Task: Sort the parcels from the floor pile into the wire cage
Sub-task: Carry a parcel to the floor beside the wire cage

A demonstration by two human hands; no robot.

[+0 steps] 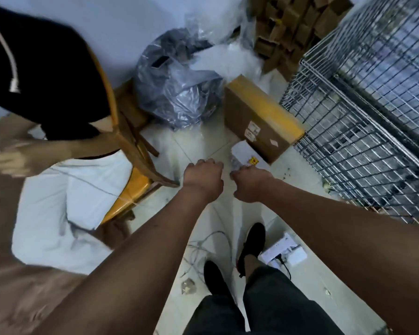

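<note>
cardboard box, one; white parcel, one

The cage is thin metal wire. The box is matt brown cardboard edged with glossy yellow tape. The parcel looks like white paper. The bag is shiny, crinkled plastic. The floor is smooth pale tile. The chair has a wooden frame.

Brown cardboard box with yellow tape, white parcel, grey wire cage
</note>
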